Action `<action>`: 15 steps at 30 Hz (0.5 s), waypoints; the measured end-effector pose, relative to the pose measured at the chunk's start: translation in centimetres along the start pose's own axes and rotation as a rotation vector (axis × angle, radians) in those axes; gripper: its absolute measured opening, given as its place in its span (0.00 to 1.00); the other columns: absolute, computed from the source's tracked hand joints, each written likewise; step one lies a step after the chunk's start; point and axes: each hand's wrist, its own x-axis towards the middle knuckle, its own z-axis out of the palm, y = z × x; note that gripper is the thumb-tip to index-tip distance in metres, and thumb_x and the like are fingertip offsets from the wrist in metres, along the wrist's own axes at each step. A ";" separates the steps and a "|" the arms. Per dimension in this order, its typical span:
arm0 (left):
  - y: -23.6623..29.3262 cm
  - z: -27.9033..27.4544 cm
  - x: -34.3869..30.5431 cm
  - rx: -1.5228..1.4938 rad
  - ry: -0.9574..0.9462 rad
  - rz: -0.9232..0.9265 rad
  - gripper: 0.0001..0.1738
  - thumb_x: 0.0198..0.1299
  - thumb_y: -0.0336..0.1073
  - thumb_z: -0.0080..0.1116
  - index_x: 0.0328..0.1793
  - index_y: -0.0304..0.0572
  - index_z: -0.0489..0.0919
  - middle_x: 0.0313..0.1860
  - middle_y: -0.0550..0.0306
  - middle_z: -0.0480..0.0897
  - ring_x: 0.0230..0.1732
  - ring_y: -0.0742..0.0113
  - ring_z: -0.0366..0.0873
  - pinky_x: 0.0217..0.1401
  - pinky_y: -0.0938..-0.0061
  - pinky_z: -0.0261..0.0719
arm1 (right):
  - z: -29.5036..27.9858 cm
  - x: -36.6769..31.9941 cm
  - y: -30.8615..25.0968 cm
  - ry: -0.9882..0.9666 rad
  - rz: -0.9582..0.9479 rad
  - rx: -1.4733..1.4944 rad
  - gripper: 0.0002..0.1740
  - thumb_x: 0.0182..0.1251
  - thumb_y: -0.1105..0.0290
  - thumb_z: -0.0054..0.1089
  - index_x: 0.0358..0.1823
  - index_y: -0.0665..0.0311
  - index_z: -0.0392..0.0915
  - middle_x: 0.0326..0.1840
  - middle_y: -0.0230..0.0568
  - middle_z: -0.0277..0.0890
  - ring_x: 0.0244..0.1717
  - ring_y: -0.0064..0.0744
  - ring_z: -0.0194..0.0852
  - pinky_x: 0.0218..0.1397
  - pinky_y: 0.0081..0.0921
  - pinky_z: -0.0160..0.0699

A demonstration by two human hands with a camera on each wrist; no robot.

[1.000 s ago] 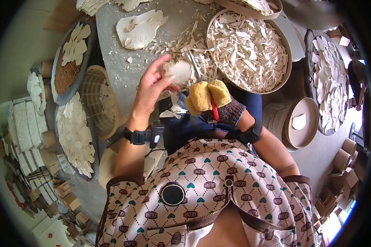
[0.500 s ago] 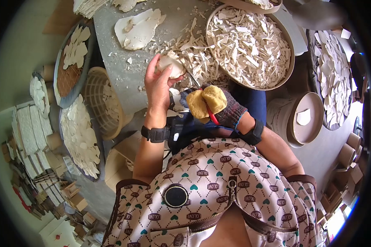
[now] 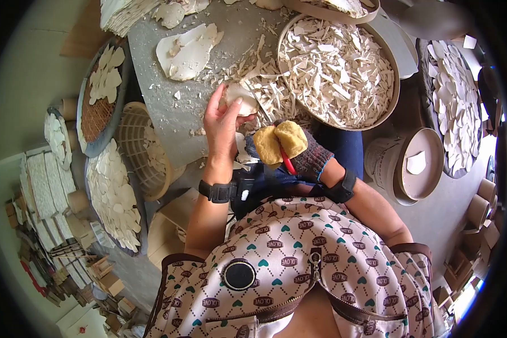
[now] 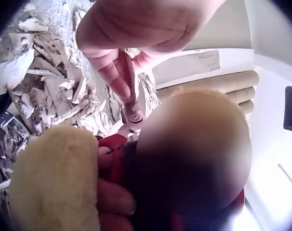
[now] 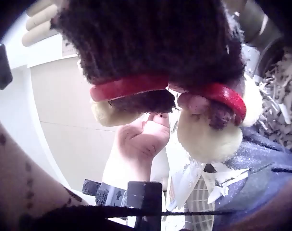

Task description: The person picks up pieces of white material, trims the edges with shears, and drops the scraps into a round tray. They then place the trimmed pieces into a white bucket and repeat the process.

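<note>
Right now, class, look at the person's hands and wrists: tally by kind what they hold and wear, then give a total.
Pale piece: 1
Red-handled scissors: 1
Knitted glove: 1
Black wrist straps: 2
Total: 5

A hand pinches a thin piece near scissors, yellow foam and pale scraps.

Downward head view, wrist views (much closer) sharing its red handles.

Open room over the grey tabletop outside the left hand, scraps and round tray blocking the inner side
</note>
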 end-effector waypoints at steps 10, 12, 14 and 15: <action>-0.2 -0.2 0.2 0.045 0.045 0.055 0.26 0.60 0.27 0.50 0.66 0.34 0.62 0.44 0.50 0.79 0.39 0.68 0.79 0.35 0.75 0.83 | -0.1 -0.3 -0.1 -0.030 0.010 0.140 0.21 0.46 0.62 0.64 0.42 0.61 0.74 0.39 0.47 0.76 0.42 0.50 0.74 0.46 0.37 0.74; 0.3 -0.5 0.3 0.157 0.000 0.035 0.26 0.60 0.27 0.50 0.66 0.34 0.63 0.43 0.51 0.80 0.38 0.69 0.79 0.34 0.77 0.82 | 0.0 0.0 0.3 -0.028 -0.070 0.117 0.21 0.44 0.64 0.64 0.42 0.62 0.74 0.39 0.48 0.76 0.42 0.51 0.73 0.46 0.37 0.73; 0.8 -0.2 0.1 0.216 -0.041 0.005 0.26 0.60 0.27 0.50 0.66 0.34 0.63 0.43 0.51 0.80 0.37 0.70 0.79 0.34 0.77 0.82 | -0.9 0.4 -0.2 -0.065 -0.169 -0.016 0.22 0.42 0.66 0.65 0.42 0.63 0.75 0.38 0.48 0.76 0.42 0.52 0.72 0.46 0.38 0.72; 1.2 0.2 -0.2 0.218 -0.062 -0.015 0.26 0.60 0.27 0.49 0.66 0.34 0.63 0.43 0.51 0.80 0.37 0.70 0.79 0.34 0.78 0.82 | -1.3 0.6 -0.5 -0.049 -0.126 0.028 0.22 0.42 0.67 0.65 0.42 0.63 0.75 0.38 0.48 0.76 0.41 0.52 0.72 0.45 0.38 0.73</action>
